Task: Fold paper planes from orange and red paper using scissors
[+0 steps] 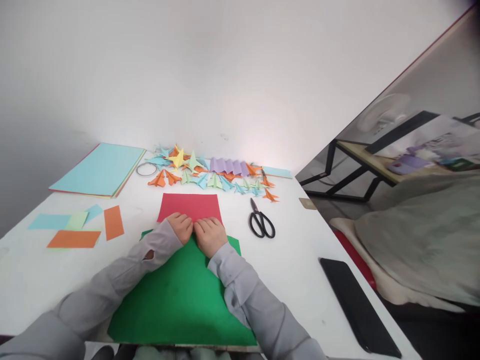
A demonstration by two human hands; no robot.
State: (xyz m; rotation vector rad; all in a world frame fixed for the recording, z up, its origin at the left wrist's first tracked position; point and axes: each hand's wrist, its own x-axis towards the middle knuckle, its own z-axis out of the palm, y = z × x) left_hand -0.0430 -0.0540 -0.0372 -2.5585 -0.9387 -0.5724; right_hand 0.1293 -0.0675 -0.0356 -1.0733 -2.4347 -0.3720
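A red sheet of paper (pixel 189 206) lies on the white table (pixel 296 260), its near edge over a large green sheet (pixel 180 295). My left hand (pixel 181 226) and my right hand (pixel 210 235) rest side by side on the red sheet's near edge. The fingers of both hands are curled and pressed down on the paper. Grey sleeves cover both arms.
Black scissors (pixel 261 221) lie right of the red sheet. Several folded paper shapes (pixel 210 175) and a tape ring (pixel 146 169) sit at the back. A stack of coloured paper (pixel 100 169) and paper scraps (pixel 78 227) lie left. A black phone (pixel 358 305) lies at the right edge.
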